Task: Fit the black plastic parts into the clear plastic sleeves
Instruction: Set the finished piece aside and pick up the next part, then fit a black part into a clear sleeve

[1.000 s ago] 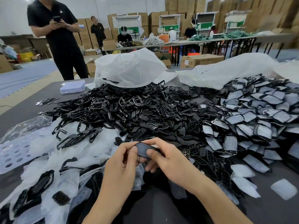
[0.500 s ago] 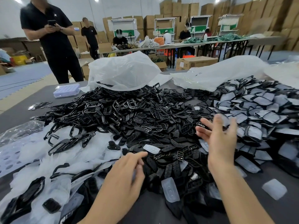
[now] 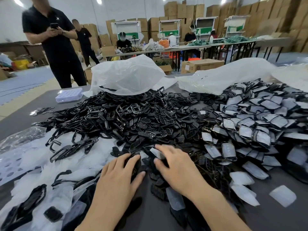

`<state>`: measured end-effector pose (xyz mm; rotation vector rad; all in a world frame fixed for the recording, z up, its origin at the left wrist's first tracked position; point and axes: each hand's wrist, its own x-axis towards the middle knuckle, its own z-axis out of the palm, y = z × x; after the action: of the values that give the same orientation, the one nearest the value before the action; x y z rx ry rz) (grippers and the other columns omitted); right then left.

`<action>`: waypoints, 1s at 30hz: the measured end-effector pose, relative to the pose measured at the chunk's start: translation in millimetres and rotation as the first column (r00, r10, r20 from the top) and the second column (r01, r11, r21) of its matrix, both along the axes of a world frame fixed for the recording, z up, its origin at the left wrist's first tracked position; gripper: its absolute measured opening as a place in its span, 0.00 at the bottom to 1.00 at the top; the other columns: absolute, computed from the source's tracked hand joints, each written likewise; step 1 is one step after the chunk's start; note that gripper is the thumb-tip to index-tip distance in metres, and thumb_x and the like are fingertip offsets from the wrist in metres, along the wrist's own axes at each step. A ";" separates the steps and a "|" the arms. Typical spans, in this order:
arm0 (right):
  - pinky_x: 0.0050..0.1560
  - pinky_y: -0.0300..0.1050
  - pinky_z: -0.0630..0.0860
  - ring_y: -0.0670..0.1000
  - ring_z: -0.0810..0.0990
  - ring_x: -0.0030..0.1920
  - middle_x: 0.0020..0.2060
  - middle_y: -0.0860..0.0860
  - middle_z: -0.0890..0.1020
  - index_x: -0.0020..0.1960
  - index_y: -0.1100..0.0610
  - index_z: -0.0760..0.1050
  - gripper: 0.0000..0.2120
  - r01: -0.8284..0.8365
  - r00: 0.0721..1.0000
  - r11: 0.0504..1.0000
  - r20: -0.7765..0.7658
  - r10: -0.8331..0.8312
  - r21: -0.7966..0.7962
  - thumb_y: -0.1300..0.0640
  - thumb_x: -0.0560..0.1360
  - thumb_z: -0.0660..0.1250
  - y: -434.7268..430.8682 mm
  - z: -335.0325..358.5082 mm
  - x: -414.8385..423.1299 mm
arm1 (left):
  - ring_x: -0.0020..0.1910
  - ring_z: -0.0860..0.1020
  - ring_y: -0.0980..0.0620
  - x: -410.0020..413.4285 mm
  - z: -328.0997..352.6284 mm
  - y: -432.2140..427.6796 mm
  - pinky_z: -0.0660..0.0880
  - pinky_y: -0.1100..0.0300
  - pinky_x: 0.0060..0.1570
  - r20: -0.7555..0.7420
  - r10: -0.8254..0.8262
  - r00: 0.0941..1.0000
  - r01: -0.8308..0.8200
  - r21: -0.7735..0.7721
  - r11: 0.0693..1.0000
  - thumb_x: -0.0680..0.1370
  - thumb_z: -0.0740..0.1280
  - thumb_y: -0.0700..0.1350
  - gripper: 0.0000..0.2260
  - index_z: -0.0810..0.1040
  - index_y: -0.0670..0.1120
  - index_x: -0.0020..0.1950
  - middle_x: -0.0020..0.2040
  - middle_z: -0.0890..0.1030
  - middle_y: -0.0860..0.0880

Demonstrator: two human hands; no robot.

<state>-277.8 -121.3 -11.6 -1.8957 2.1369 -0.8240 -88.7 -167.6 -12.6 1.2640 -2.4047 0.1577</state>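
Head view: both hands are back together at the near edge of the loose black parts [image 3: 150,124] heaped mid-bench [image 3: 266,220]. Half a second ago the right hand [image 3: 176,169] was out over the sleeved pile [image 3: 260,124] on the right. Now its forefinger and thumb pinch a clear sleeve [image 3: 156,152]. The left hand [image 3: 120,177] lies spread over black parts just beside it, and I cannot tell whether it grips one. One piece seems finished and a new fitting is starting.
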 end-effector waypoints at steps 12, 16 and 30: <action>0.63 0.43 0.67 0.48 0.71 0.59 0.59 0.42 0.74 0.66 0.43 0.73 0.15 -0.004 0.993 1.000 -0.119 0.003 -0.006 0.41 0.83 0.57 -5.3 -2.6 0.0 | 0.47 0.77 0.57 -2.0 -2.7 -0.9 0.65 0.62 0.51 -0.293 -0.064 0.954 0.085 0.061 0.994 0.77 0.69 0.46 0.12 0.74 0.58 0.58 0.48 0.79 0.61; 0.58 0.43 0.72 0.47 0.75 0.55 0.54 0.44 0.77 0.65 0.45 0.74 0.14 0.010 0.999 0.997 -0.038 -0.013 -0.078 0.42 0.83 0.58 -2.9 0.5 1.2 | 0.41 0.72 0.55 -0.6 -3.6 -1.8 0.71 0.58 0.47 -0.432 0.008 0.902 0.073 0.171 0.983 0.81 0.63 0.51 0.16 0.71 0.59 0.69 0.40 0.77 0.56; 0.34 0.38 0.79 0.46 0.84 0.35 0.40 0.50 0.86 0.57 0.54 0.81 0.14 0.359 0.127 0.928 0.990 0.063 -0.105 0.50 0.85 0.58 5.6 29.4 -21.2 | 0.50 0.77 0.61 5.4 -4.7 -3.0 0.71 0.67 0.45 -0.624 -0.015 0.781 0.174 0.193 0.966 0.78 0.63 0.54 0.02 0.73 0.60 0.50 0.58 0.73 0.62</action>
<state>-299.1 -115.7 17.8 -0.5742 1.2395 -1.8762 -83.3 -170.6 -17.2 1.0631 -1.9259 -0.5264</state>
